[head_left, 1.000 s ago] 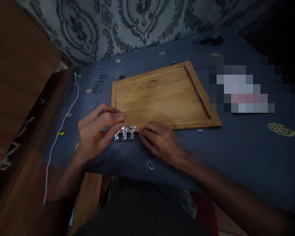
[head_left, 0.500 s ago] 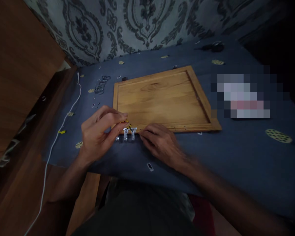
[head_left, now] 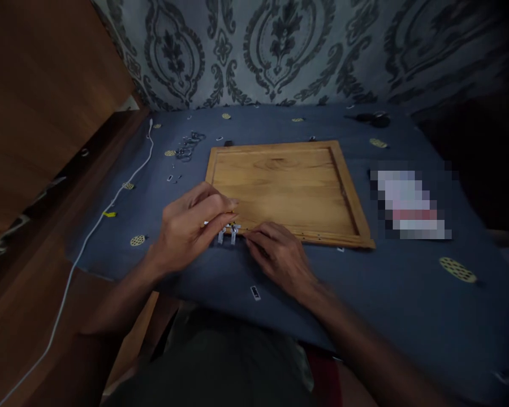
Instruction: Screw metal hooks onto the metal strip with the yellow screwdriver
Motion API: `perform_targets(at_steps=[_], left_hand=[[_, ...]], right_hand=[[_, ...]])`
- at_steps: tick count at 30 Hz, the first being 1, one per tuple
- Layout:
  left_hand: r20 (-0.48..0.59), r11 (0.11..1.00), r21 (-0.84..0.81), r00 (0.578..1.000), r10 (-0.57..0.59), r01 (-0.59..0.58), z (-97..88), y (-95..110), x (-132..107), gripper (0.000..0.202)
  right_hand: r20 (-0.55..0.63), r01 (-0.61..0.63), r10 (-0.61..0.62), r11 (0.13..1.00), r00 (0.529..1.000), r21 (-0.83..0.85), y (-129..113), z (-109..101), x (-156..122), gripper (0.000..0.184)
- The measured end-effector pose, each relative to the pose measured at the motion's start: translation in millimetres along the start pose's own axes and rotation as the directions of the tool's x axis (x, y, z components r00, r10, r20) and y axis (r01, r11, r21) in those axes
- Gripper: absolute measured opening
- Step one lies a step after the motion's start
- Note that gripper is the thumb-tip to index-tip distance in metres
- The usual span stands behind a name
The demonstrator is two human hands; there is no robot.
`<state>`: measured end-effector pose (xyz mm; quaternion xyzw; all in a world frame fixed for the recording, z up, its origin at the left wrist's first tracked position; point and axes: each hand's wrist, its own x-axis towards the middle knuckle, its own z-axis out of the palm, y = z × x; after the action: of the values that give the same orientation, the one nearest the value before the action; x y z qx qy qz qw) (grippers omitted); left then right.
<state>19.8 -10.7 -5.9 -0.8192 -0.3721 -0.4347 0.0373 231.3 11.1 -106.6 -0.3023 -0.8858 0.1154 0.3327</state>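
Note:
A shallow wooden tray or framed panel (head_left: 275, 175) lies on the blue cloth, with small dark holes along its front rim. Metal hooks (head_left: 233, 234) hang at the left part of that rim. Over them is my left hand (head_left: 193, 223), its thumb and fingers pinched on a small yellow-and-black tool (head_left: 232, 222) whose kind is mostly hidden. My right hand (head_left: 277, 254) rests at the front rim just right of the hooks, fingers pressed together. What its fingertips grip, if anything, is hidden.
Loose metal hooks (head_left: 189, 148) lie at the back left, with tiny parts (head_left: 177, 178) nearer. A white cable (head_left: 91, 232) runs down the left side. Dark scissors-like item (head_left: 373, 117) lies at the back right; a blurred-out object (head_left: 409, 200) lies right of the panel.
The camera view has tilted and shifted, so the panel appears lower and straighter. Both hands stay at the hooks on the front rim; my left hand now covers more of them.

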Motion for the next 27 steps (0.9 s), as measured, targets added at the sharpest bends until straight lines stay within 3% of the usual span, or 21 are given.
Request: perform_targets(at_steps=[15,19,22,27], left_hand=[[-0.023,0.997,0.070,0.999,-0.032,0.034,-1.1,2,-6,0.008],[-0.123,0.996,0.014,0.989,-0.087,0.089,-9.7,3,-6,0.014],[-0.232,0.983,-0.015,0.956,-0.182,0.184,-16.3,1,-7,0.021],[-0.224,0.977,-0.082,0.952,-0.211,0.197,-14.0,-6,-7,0.022]], right_hand=[[-0.013,-0.008,0.008,1.000,1.000,-0.006,1,3,-2,0.022],[-0.064,-0.054,0.059,0.996,0.996,0.077,-2,0,-2,0.022],[-0.116,-0.109,0.127,0.983,0.985,0.150,-5,-3,-1,0.023],[-0.145,-0.120,0.148,0.976,0.978,0.184,-8,-5,0,0.022]])
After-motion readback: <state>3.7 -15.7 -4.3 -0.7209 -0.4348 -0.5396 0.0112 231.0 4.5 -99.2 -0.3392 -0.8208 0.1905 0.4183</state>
